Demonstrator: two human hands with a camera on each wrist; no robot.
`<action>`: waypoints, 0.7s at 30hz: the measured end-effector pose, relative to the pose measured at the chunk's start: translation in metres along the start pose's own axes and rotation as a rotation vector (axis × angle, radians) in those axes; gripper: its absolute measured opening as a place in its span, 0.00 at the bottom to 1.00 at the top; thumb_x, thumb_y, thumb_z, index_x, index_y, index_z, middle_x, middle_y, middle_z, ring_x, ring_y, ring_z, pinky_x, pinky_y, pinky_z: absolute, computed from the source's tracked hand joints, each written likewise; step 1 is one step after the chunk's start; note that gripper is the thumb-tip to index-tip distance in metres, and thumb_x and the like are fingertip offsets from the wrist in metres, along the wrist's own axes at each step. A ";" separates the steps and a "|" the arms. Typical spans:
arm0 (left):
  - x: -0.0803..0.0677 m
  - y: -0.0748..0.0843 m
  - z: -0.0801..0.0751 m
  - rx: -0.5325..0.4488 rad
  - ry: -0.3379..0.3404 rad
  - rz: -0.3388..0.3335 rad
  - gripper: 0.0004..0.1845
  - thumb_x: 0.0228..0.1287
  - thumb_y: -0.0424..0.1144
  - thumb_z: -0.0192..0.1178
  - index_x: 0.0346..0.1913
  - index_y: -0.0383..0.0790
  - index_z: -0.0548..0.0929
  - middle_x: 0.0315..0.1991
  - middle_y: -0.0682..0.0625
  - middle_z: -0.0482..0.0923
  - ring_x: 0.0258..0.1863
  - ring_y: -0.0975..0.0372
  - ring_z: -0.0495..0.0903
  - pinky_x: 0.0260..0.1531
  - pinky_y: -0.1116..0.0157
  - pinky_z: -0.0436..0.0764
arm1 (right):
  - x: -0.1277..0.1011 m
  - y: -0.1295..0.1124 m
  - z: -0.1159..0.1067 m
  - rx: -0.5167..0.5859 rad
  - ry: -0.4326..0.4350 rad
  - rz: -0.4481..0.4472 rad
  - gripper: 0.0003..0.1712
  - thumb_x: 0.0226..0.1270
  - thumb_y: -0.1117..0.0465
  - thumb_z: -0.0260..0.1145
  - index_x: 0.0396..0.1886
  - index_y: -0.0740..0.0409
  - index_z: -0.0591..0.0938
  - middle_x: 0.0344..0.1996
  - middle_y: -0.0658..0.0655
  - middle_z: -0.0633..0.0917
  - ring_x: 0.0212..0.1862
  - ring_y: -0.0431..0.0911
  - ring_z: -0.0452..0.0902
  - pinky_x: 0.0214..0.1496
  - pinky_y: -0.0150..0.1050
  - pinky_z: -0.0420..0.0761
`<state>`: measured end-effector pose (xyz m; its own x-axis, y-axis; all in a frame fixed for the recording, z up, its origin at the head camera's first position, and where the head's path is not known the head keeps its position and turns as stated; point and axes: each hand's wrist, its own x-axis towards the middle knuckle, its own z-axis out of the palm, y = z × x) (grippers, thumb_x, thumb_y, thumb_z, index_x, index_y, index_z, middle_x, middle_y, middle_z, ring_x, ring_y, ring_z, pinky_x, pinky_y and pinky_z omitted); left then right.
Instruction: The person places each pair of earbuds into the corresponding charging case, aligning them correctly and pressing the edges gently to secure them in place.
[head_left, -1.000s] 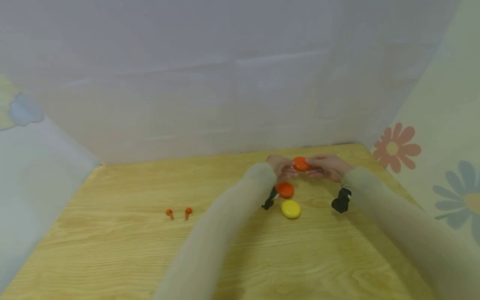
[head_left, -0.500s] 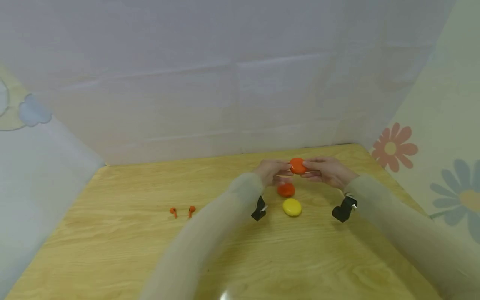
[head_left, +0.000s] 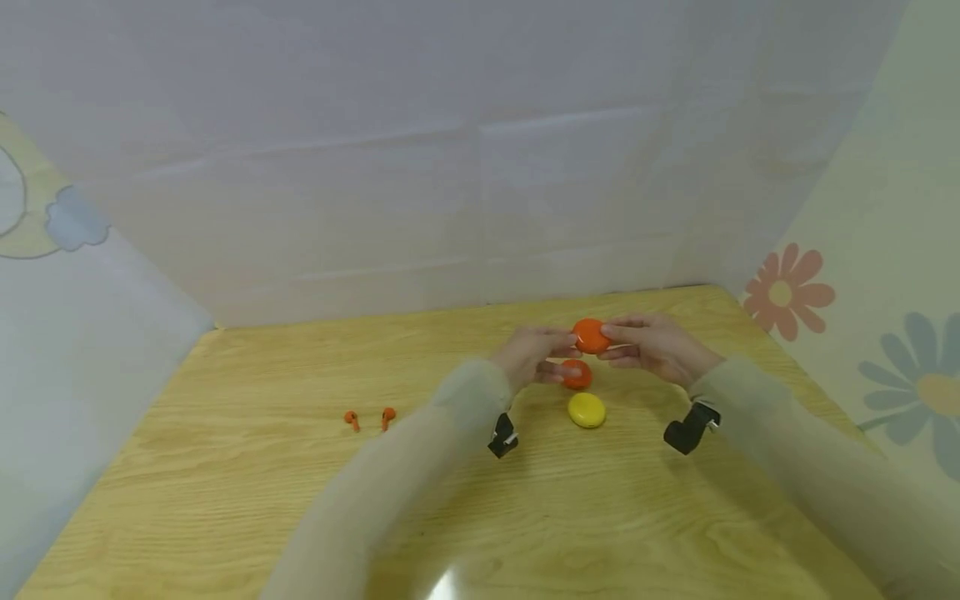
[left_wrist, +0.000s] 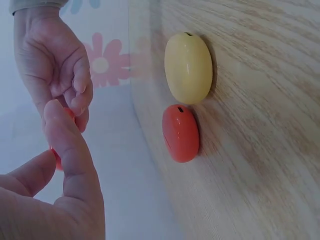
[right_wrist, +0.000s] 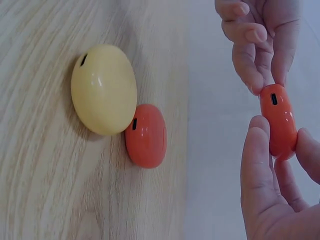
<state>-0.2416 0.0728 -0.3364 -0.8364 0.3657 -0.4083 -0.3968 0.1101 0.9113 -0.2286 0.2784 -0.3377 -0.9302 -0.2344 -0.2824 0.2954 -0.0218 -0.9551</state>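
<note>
Orange case (head_left: pixel 590 336) sits pinched between right hand (head_left: pixel 654 346) and, seemingly, left hand (head_left: pixel 534 354) fingertips.

A smooth yellow oval case (head_left: pixel 587 410) lies flat on the light wooden table (head_left: pixel 225 500), with a small dark slot at one end. Just behind it rests a glossy orange oval case (head_left: pixel 577 375), so close that the two seem to touch in the right wrist view, though the left wrist view shows a thin gap. Well to the left, two small orange earbuds (head_left: pixel 367 418) lie side by side, slightly apart. Pale fabric walls surround the table: a pink flower print (head_left: pixel 783 293) on the right, a blue cloud print (head_left: pixel 71 223) on the left.
</note>
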 end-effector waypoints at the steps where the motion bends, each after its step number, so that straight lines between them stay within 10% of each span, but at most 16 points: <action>1: -0.002 -0.001 0.000 0.007 -0.002 0.010 0.16 0.70 0.39 0.59 0.57 0.37 0.81 0.46 0.45 0.84 0.29 0.60 0.84 0.24 0.72 0.79 | -0.001 0.001 0.000 -0.001 -0.003 -0.003 0.10 0.72 0.63 0.60 0.48 0.63 0.75 0.34 0.51 0.86 0.35 0.44 0.85 0.43 0.36 0.83; 8: -0.015 -0.007 -0.003 0.047 -0.030 0.064 0.19 0.71 0.42 0.58 0.60 0.37 0.78 0.45 0.48 0.83 0.28 0.61 0.84 0.35 0.66 0.82 | -0.008 0.000 0.009 0.000 -0.003 -0.012 0.13 0.72 0.63 0.61 0.51 0.65 0.73 0.35 0.52 0.85 0.35 0.45 0.85 0.44 0.37 0.83; 21: -0.031 -0.016 -0.009 0.053 -0.042 0.107 0.18 0.70 0.42 0.59 0.56 0.36 0.81 0.49 0.40 0.83 0.28 0.57 0.86 0.25 0.70 0.80 | -0.019 0.002 0.026 -0.030 0.003 -0.026 0.16 0.72 0.61 0.62 0.53 0.65 0.73 0.36 0.51 0.85 0.38 0.44 0.84 0.47 0.39 0.82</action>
<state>-0.2134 0.0513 -0.3386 -0.8558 0.4161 -0.3075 -0.2851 0.1166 0.9514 -0.2044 0.2573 -0.3316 -0.9382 -0.2313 -0.2576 0.2645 0.0012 -0.9644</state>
